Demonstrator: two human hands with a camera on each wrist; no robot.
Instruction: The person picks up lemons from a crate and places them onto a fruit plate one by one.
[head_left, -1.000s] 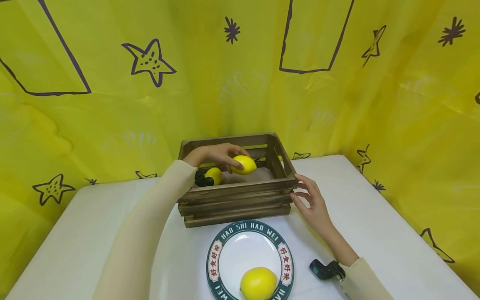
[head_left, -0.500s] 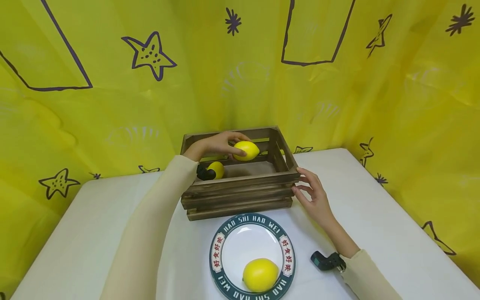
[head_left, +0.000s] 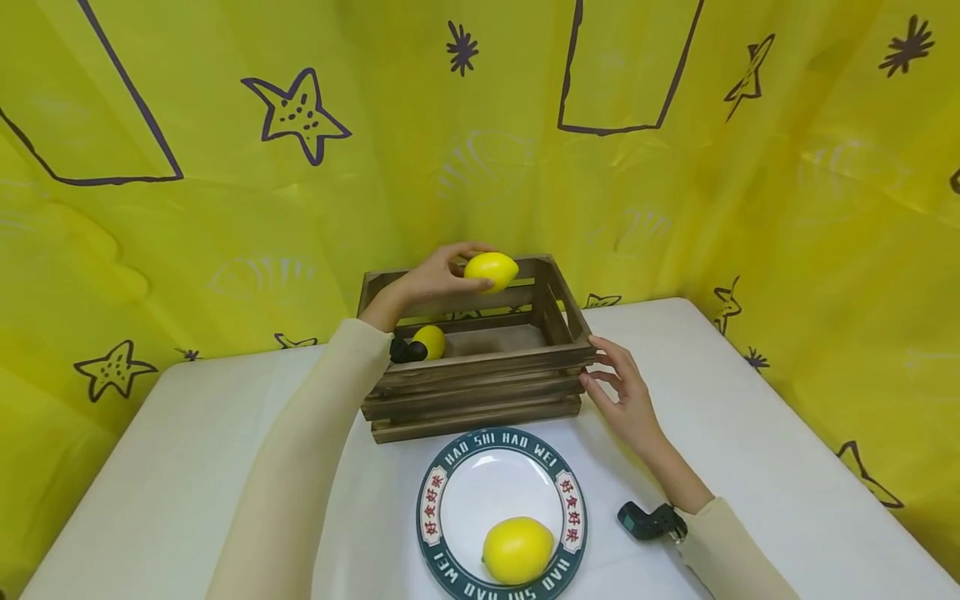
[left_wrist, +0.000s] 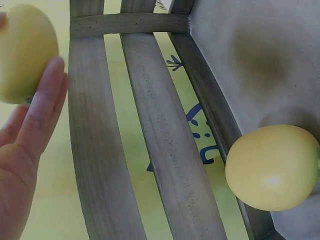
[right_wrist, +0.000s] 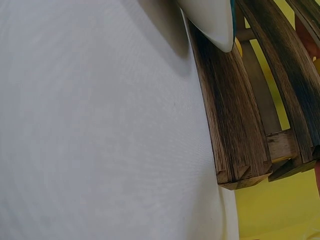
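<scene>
My left hand (head_left: pixel 441 277) holds a yellow lemon (head_left: pixel 492 272) between thumb and fingers, raised over the back of a brown wooden crate (head_left: pixel 480 383). The left wrist view shows this lemon (left_wrist: pixel 25 55) with fingers along its side. Lower down, another lemon (left_wrist: pixel 272 167) lies on the crate floor at the left end, partly covered by the wrist camera in the head view. At the crate's right front corner, my right hand (head_left: pixel 628 400) grips the slats, fingers near the top rim and thumb below. That hand is out of sight in the right wrist view.
In front of the crate stands a white plate (head_left: pixel 487 487) with a green lettered rim, carrying a third lemon (head_left: pixel 517 550). A white-covered table (head_left: pixel 750 417) bears everything. Close behind the crate hangs a yellow patterned curtain (head_left: pixel 390 167).
My left hand has lifted the lemon from inside the crate up to above its back rim. The right hand has stayed at the crate's corner.
</scene>
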